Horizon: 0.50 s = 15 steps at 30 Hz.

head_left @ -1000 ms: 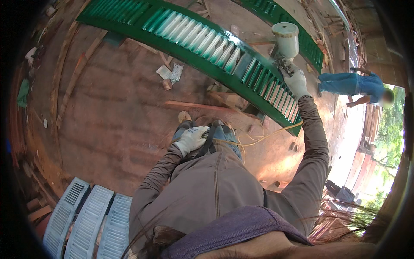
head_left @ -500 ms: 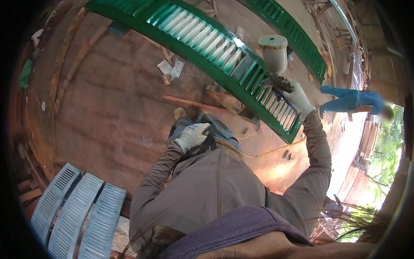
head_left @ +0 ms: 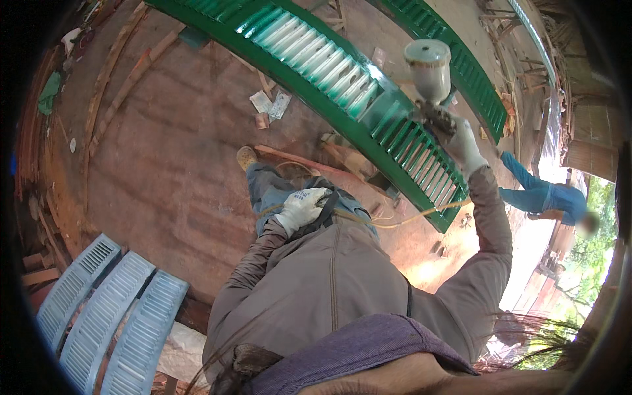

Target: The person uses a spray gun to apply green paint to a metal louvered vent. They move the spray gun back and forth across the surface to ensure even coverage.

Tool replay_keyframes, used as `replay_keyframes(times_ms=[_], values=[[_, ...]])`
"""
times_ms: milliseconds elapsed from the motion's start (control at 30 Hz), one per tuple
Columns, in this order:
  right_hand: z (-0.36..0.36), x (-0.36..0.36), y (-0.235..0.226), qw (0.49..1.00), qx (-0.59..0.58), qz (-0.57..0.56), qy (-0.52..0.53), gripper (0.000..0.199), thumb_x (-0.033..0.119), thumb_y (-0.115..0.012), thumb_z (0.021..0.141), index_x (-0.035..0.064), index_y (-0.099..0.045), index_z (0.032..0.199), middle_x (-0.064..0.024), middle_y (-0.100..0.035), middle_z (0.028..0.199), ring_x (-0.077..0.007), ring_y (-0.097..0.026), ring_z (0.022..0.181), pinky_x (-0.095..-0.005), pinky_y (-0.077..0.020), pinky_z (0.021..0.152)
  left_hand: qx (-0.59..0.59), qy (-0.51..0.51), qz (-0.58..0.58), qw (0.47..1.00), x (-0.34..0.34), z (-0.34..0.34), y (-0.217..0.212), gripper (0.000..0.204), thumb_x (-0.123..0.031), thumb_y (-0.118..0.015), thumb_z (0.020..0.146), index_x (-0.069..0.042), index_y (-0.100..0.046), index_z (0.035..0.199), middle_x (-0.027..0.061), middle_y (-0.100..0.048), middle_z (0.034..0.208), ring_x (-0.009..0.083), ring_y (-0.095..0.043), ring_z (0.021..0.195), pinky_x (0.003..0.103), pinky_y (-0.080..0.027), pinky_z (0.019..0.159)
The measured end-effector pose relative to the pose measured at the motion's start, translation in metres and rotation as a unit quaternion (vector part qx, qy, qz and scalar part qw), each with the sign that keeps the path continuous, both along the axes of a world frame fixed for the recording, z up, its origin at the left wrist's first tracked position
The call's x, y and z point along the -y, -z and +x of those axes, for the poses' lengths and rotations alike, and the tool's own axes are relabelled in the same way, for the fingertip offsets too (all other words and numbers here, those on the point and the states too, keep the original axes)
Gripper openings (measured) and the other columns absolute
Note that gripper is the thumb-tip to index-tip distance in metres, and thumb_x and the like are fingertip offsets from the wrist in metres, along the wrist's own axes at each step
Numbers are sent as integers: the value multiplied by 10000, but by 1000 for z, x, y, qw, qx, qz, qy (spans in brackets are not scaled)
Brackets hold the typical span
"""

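My gloved right hand is closed around a paint spray gun with a pale cup on top. The gun is held above the lower right part of a long green louvred panel. A faint mist hangs by the nozzle. Glossy green coats the frame; several middle slats are still whitish. My left hand, also gloved, rests closed at my waist against a black strap; its fingertips are partly hidden. A yellow hose runs from my waist towards my right arm.
A second green louvred panel lies beyond the first. Three pale blue-grey louvred panels lie at lower left. Wooden strips, paper scraps and a reddish bar are on the floor. Another person stands at right.
My right hand and the spray gun have moved slightly right in view. My foot has stepped out to the left, and the whole view has shifted a little. The left hand keeps its place at my waist.
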State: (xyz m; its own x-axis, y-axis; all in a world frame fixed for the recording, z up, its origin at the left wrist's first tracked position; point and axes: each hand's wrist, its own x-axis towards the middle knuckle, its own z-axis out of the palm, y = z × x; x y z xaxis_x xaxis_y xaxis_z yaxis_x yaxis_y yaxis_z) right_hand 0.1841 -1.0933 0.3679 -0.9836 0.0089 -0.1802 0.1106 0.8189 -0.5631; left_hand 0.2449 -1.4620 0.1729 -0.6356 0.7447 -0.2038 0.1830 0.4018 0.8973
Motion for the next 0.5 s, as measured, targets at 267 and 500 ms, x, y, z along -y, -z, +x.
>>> replay_keyframes(times_ms=[267, 500], values=[[-5, 32, -7, 960, 152, -205, 115, 414, 48, -630, 887, 6, -582, 1296, -81, -691, 1162, -127, -638, 1042, -275, -503, 881, 13, 78, 10, 997, 48, -65, -17, 398, -305, -682, 850, -99, -633, 1187, 129, -670, 1135, 315, -638, 1047, 380, -510, 888], [-55, 24, 29, 958, 0, 163, 237, 494, 388, -698, 855, 54, -644, 1216, -201, -699, 1034, -368, -656, 1011, -414, -503, 896, 14, 110, -28, 993, 86, -100, -21, 436, -344, -696, 850, -80, -633, 1192, 124, -676, 1147, 293, -649, 1049, 372, -511, 887]])
